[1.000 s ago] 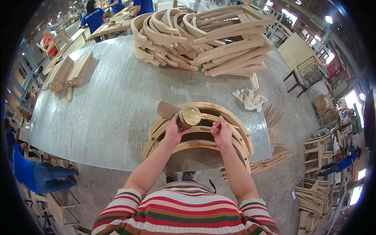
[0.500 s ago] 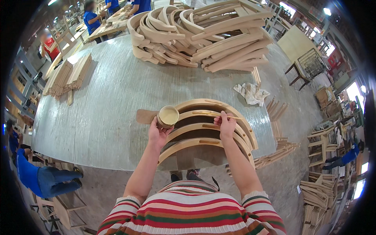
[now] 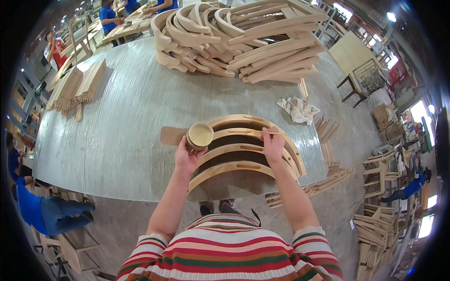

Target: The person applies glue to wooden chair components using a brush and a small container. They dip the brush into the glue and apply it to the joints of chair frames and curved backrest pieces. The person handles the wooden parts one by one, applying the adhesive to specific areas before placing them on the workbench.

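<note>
Left hand [image 3: 187, 158] grips a cup [image 3: 200, 136] of pale glue, held steady; right hand's [image 3: 273, 146] fingers now pinch a thin stick [image 3: 262, 133] against the curved wooden pieces [image 3: 243, 161].

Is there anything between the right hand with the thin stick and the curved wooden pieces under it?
Nothing visible. The right hand holds a thin stick directly over the stacked curved wooden pieces; the cup in the left hand stays aside.

Four curved wooden rails [image 3: 243, 150] lie near, one cup [image 3: 200, 136] at their left, one crumpled rag [image 3: 298, 109] far right
</note>
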`<state>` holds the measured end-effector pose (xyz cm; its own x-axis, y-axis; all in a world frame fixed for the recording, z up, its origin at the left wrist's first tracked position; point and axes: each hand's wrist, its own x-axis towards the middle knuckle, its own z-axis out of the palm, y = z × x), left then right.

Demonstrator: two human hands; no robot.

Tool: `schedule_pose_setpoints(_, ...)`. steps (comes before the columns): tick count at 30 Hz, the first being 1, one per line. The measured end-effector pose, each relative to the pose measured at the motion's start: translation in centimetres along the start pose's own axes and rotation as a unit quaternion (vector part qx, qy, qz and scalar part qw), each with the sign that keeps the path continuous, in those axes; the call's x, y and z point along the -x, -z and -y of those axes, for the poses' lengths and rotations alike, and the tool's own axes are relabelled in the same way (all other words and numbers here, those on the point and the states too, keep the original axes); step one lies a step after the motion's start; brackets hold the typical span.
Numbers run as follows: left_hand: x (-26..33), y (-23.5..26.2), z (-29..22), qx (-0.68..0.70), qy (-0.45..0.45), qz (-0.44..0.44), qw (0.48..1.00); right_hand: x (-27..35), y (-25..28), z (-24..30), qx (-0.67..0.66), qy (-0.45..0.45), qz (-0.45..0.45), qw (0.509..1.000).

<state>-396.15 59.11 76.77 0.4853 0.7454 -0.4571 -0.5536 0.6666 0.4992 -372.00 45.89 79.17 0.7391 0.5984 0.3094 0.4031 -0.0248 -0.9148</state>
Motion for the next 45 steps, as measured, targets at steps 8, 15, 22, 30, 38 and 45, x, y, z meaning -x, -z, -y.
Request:
schedule_pose_setpoints(8,0.4,0.5,-0.2,0.008,-0.002,0.004,1.0,-1.2,-2.7,2.2,0.116,0.189,0.202,0.954)
schedule_pose_setpoints(15,1.0,0.9,-0.2,0.009,-0.012,0.028,0.999,-1.6,1.6,2.6,0.237,0.238,0.198,0.921)
schedule_pose_setpoints(22,1.2,-0.9,0.2,-0.01,0.001,0.01,1.0,-1.1,-2.3,3.1,0.186,0.202,0.178,0.945)
schedule_pose_setpoints(30,0.6,-2.1,0.7,-0.021,0.007,0.005,1.0,-3.1,2.8,3.3,0.327,0.236,0.233,0.885)
schedule_pose_setpoints(38,-2.1,-5.0,3.1,-0.082,0.023,0.016,0.996,-1.9,4.2,6.2,-0.039,0.034,0.145,0.988)
schedule_pose_setpoints(45,-3.1,-7.4,5.6,-0.121,0.044,0.09,0.988,-2.3,2.5,4.9,-0.103,-0.023,0.066,0.992)
